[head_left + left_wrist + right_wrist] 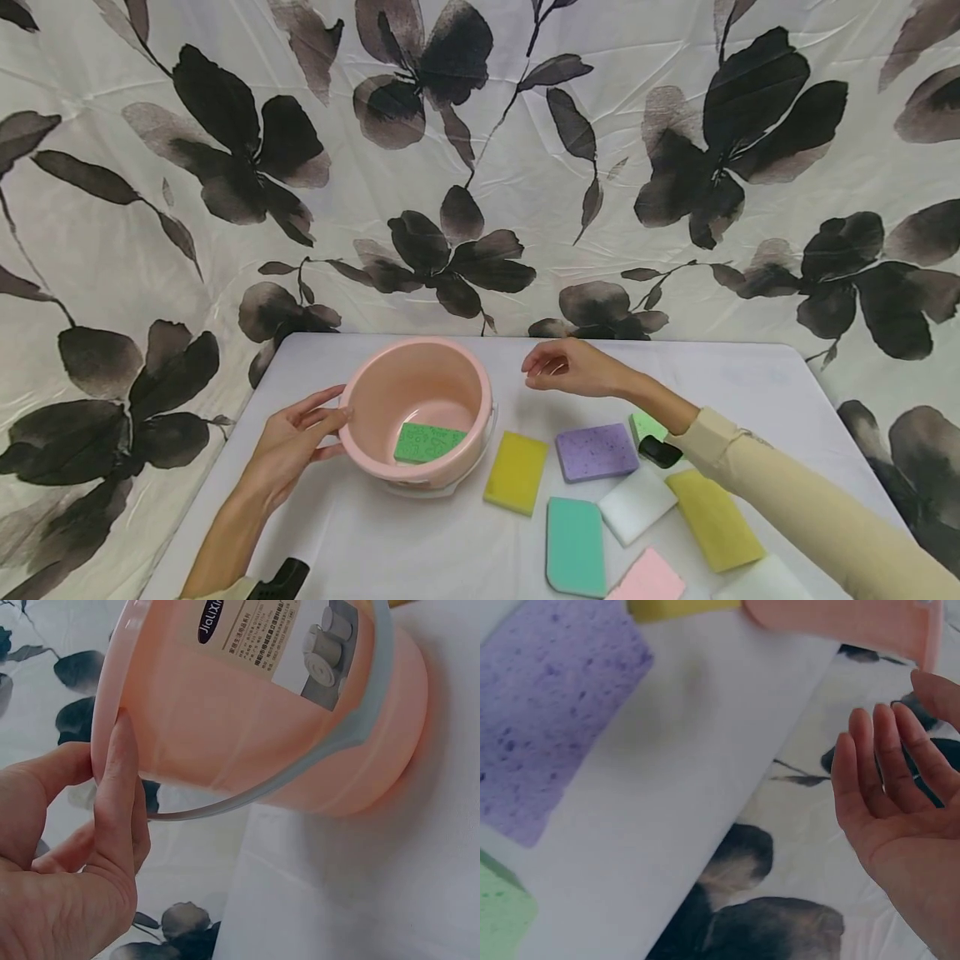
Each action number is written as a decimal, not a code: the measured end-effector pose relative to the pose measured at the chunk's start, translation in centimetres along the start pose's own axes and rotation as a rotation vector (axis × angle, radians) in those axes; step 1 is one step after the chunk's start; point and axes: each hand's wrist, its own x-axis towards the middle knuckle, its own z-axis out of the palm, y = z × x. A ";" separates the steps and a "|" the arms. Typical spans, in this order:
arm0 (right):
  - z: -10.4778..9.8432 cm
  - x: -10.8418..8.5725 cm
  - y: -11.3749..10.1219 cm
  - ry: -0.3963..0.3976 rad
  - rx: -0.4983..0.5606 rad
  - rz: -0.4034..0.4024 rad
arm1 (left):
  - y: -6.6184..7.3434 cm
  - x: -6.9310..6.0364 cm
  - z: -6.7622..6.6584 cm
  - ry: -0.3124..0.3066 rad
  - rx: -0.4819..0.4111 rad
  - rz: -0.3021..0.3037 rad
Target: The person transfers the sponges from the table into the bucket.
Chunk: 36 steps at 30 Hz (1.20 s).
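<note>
A pink plastic bucket [360, 454] with a grey-white handle stands on the table's left half, a speckled green sponge [429, 442] lying inside on its bottom. At its left side, my left hand [288, 446] pinches the rim between thumb and fingers; the left wrist view shows this grip on the bucket wall [225, 742] close up. To the right of the bucket and apart from it, my right hand [573, 367] hovers over the table with loosely bent fingers and nothing in them. Nearest below that hand are a purple sponge [597, 452] and a yellow sponge [516, 472].
Several more sponges lie at the right: light green [645, 427], partly under the right forearm, white [637, 504], teal [575, 546], pink [648, 577] and olive-yellow [716, 521]. Behind the white table [375, 550] hangs a floral cloth [525, 167].
</note>
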 end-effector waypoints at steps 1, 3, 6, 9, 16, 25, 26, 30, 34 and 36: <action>0.0 -0.2 0.3 0.000 -0.002 0.005 | 0.0 0.0 0.0 0.002 0.001 0.002; 0.0 -0.7 1.0 0.001 -0.003 0.019 | -0.1 -0.1 0.0 0.007 -0.002 0.009; 0.0 -1.3 1.8 0.001 0.002 0.037 | -0.2 -0.1 0.1 0.013 -0.007 0.013; 0.1 -1.8 2.6 -0.004 0.003 0.044 | -0.2 -0.1 0.2 0.016 -0.013 0.015; 0.6 -2.9 4.3 -0.038 0.004 0.064 | -0.2 -0.2 0.2 0.022 -0.024 0.008; 1.3 -4.2 6.3 -0.082 0.011 0.068 | -0.1 -0.1 0.3 0.020 -0.016 0.020; 1.4 -4.3 6.4 -0.087 0.010 0.073 | -0.1 -0.1 0.3 0.020 -0.016 0.020; 1.7 -4.7 7.0 -0.114 0.001 0.090 | -0.1 0.0 0.4 0.019 -0.021 0.014; 2.0 -5.0 7.4 -0.153 -0.011 0.104 | -0.2 0.0 0.3 0.020 -0.026 0.004; 2.1 -5.1 7.5 -0.175 -0.024 0.114 | -0.3 0.0 0.3 0.020 -0.030 0.003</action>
